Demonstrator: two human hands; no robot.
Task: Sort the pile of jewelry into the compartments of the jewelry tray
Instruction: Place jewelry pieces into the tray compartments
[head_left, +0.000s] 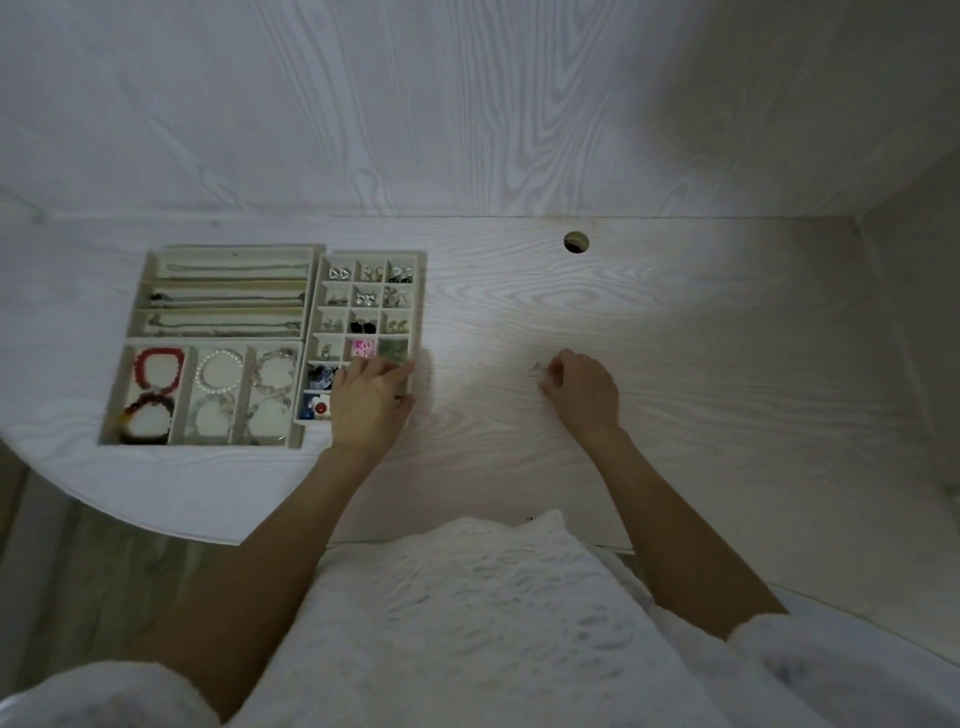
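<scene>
The beige jewelry tray (310, 312) lies at the left of the white desk. Its long slots hold necklaces (236, 268), its big lower compartments hold bead bracelets (158, 370), and its small grid (370, 299) holds earrings and rings. My left hand (370, 402) rests over the grid's lower right corner, fingers fairly straight, covering some cells. Out on the desk to the right, my right hand (582, 392) pinches a small silvery piece of jewelry (537, 370) at its fingertips, just above the desk surface.
A round cable hole (576, 242) sits in the desk near the back wall. The desk's front edge curves away at the lower left. A side wall (914, 312) closes the right. My white top fills the bottom of the view.
</scene>
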